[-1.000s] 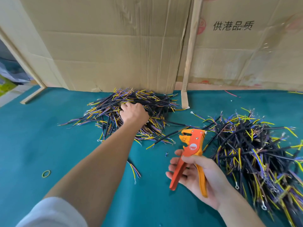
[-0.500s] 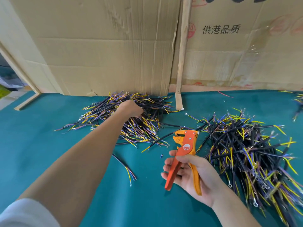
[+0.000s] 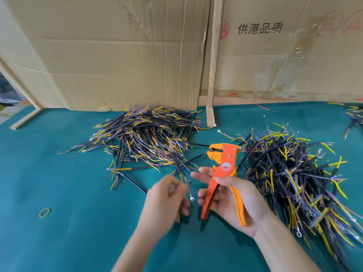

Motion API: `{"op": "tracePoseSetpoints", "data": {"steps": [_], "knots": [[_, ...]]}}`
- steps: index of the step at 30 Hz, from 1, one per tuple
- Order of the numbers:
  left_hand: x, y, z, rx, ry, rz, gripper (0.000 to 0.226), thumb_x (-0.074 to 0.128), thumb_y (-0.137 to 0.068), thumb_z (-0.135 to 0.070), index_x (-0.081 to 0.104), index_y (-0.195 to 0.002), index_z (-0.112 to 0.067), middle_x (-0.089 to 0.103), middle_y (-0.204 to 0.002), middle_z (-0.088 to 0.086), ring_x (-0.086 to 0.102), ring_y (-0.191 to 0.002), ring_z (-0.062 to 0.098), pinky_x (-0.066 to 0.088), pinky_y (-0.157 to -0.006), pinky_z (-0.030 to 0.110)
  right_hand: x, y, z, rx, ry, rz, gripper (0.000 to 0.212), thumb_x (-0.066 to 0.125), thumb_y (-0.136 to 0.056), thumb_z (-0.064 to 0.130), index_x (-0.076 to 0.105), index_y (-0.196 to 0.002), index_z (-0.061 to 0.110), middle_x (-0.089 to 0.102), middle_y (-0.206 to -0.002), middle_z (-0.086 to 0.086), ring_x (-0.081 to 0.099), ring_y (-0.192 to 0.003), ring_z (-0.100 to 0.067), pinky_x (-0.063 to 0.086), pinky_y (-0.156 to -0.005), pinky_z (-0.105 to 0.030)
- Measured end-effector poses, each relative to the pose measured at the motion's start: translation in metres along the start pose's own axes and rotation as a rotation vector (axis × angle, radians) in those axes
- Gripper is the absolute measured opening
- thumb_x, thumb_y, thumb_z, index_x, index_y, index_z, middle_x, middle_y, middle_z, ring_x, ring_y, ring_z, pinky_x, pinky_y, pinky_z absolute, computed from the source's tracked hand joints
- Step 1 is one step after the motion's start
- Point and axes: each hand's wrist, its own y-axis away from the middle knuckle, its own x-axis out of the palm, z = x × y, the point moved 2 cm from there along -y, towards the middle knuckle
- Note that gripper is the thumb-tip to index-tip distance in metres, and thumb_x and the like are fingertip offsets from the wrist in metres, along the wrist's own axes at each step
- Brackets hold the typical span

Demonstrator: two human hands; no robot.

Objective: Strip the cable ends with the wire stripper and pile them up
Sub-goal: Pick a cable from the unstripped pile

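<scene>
The right hand (image 3: 233, 201) grips the orange wire stripper (image 3: 224, 177); just left of it, the blurred left hand (image 3: 167, 199) seems to pinch a cable (image 3: 182, 173), cable piles (image 3: 149, 138) behind.

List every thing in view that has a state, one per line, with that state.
wire stripper: held upright, handles spread apart
cable: pinched, lifted off the table
left hand: pinching the cable, blurred
right hand: holding the wire stripper
left pile: heaped by the cardboard
right pile: heaped, sprawling
rubber band: lying flat, loose
</scene>
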Motion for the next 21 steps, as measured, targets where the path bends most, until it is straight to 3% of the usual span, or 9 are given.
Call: {"op": "tracePoseSetpoints", "data": {"steps": [5,8,10,14,19,21], "knots": [[0.019,0.027,0.016,0.172,-0.187,-0.079,0.018,0.064,-0.096,-0.019,0.062,-0.079,-0.024,0.069,-0.063,-0.008,0.057,-0.048,0.007,0.050,-0.056,0.025,-0.001,0.001,0.002,0.006,0.061,0.015,0.059,0.071,-0.078,0.012,0.059,-0.133,-0.006,0.061,-0.137,-0.027,0.065,-0.079,-0.035,0.056,-0.078,-0.048],[0.022,0.031,0.015,0.263,-0.248,-0.079,0.015,0.067,-0.093,-0.016,0.065,-0.080,-0.023,0.068,-0.061,-0.015,0.058,-0.053,0.006,0.042,-0.056,0.014,-0.001,0.002,0.003,0.015,0.119,0.030,0.061,0.074,-0.076,0.016,0.060,-0.132,-0.004,0.061,-0.137,-0.026,0.064,-0.078,-0.035,0.055,-0.079,-0.049],[0.023,0.033,0.015,0.301,-0.249,-0.070,0.015,0.067,-0.093,-0.014,0.065,-0.081,-0.022,0.067,-0.061,-0.015,0.058,-0.053,0.007,0.040,-0.054,0.012,-0.002,0.003,0.004,0.025,0.141,0.011,0.061,0.077,-0.071,0.017,0.065,-0.128,-0.003,0.062,-0.136,-0.026,0.064,-0.077,-0.035,0.056,-0.077,-0.049],[0.022,0.034,0.017,0.377,-0.231,-0.060,0.009,0.061,-0.088,-0.026,0.063,-0.080,-0.024,0.062,-0.058,-0.003,0.046,-0.047,0.013,0.039,-0.050,0.025,-0.003,0.006,0.005,0.051,0.211,0.049,0.054,0.073,-0.077,0.015,0.066,-0.127,-0.002,0.062,-0.134,-0.027,0.064,-0.076,-0.035,0.055,-0.076,-0.047],[0.024,0.037,0.016,0.421,-0.273,0.049,0.006,0.060,-0.086,-0.026,0.060,-0.081,-0.028,0.052,-0.055,-0.014,0.040,-0.047,0.010,0.032,-0.049,0.021,-0.008,0.011,0.008,0.095,0.299,0.175,0.050,0.066,-0.085,0.013,0.060,-0.133,-0.004,0.057,-0.138,-0.030,0.062,-0.076,-0.032,0.053,-0.076,-0.046],[0.022,0.037,0.015,0.408,-0.222,0.068,0.006,0.059,-0.087,-0.027,0.061,-0.081,-0.026,0.056,-0.056,-0.007,0.040,-0.047,0.008,0.034,-0.049,0.022,-0.007,0.012,0.010,0.070,0.318,0.198,0.052,0.069,-0.085,0.014,0.060,-0.133,-0.004,0.056,-0.140,-0.029,0.063,-0.075,-0.031,0.053,-0.075,-0.045]]}}
